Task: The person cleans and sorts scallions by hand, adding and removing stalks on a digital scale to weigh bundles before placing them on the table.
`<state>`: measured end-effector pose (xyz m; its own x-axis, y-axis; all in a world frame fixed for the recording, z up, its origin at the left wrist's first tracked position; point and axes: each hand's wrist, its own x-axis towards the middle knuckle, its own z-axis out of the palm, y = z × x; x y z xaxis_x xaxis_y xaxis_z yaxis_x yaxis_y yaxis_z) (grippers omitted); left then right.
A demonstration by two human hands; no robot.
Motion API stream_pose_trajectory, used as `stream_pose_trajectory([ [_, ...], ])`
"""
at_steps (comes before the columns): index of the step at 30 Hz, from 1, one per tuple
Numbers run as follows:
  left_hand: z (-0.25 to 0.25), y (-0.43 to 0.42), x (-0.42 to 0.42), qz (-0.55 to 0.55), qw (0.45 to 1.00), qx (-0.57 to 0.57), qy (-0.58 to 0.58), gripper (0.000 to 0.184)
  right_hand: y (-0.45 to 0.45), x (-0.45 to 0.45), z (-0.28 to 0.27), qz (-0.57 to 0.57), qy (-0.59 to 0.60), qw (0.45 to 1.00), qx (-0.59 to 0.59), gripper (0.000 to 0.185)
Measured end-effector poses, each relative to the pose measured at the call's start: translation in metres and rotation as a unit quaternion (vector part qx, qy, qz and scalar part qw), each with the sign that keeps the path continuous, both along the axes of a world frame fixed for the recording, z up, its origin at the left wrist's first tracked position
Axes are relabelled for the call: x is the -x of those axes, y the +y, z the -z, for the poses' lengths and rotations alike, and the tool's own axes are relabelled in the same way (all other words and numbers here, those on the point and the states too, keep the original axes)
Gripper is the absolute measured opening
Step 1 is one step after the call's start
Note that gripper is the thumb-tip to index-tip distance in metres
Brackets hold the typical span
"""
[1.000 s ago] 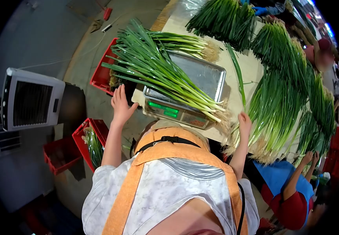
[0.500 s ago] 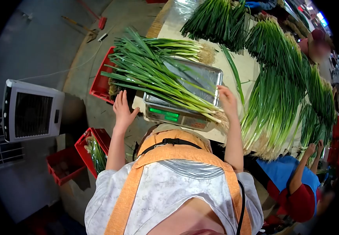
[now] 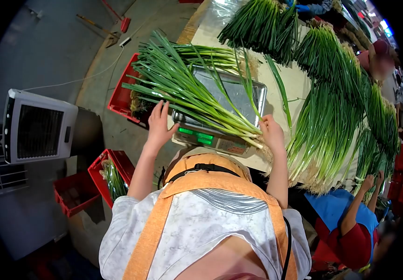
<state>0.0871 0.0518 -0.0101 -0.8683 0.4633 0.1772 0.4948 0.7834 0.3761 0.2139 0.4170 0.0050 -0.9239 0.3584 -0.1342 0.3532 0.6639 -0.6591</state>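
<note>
A bunch of green onions (image 3: 201,100) lies slantwise over the metal tray of a scale (image 3: 260,93), leaves toward the upper left and roots at the lower right. My right hand (image 3: 272,134) pinches a single green onion near its root end, beside the bunch's roots. That stalk's leaves fan upward across the tray. My left hand (image 3: 160,126) is open, fingers apart, its fingertips by the lower edge of the leaves; whether they touch is unclear. The scale's green display (image 3: 196,136) is lit, its digits unreadable.
Another green onion bunch (image 3: 210,58) lies behind the scale. Large heaps of green onions (image 3: 327,112) cover the table's right side. Red crates (image 3: 122,98) stand at the left, near an air cooler (image 3: 40,128). A co-worker in a blue apron (image 3: 336,210) is at the lower right.
My left hand has moved right and up toward the leaves. My right hand has lowered slightly, and the stalk at its fingers has swung more upright over the tray.
</note>
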Motion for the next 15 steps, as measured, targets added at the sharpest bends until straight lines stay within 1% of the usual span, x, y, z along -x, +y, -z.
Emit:
stream_pose_trajectory([
  [2,-0.003,0.017,0.003,0.04,0.999,-0.028,0.024,0.071,-0.003,0.002,-0.012,0.013,0.013,0.999,0.034,0.016],
  [3,-0.011,0.031,0.004,0.073,0.996,-0.049,0.025,0.069,-0.006,0.002,-0.014,0.028,0.04,0.994,0.103,0.015],
  [5,-0.017,0.06,0.002,0.137,0.986,-0.086,0.042,0.064,-0.015,0.0,-0.018,0.053,0.09,0.965,0.239,0.013],
  [8,-0.035,0.102,-0.004,0.217,0.963,-0.109,0.116,0.058,-0.033,-0.007,-0.029,0.051,0.142,0.93,0.334,0.012],
  [11,-0.04,0.125,-0.002,0.205,0.953,-0.12,0.187,0.053,-0.038,-0.011,-0.024,-0.001,0.19,0.946,0.261,0.012],
  [12,-0.042,0.129,0.0,0.197,0.948,-0.127,0.216,0.036,-0.036,-0.009,-0.023,-0.021,0.181,0.96,0.214,0.011],
  [15,-0.032,0.129,0.007,0.217,0.955,-0.072,0.189,0.024,-0.032,-0.004,-0.028,-0.031,0.048,0.997,0.048,0.013],
])
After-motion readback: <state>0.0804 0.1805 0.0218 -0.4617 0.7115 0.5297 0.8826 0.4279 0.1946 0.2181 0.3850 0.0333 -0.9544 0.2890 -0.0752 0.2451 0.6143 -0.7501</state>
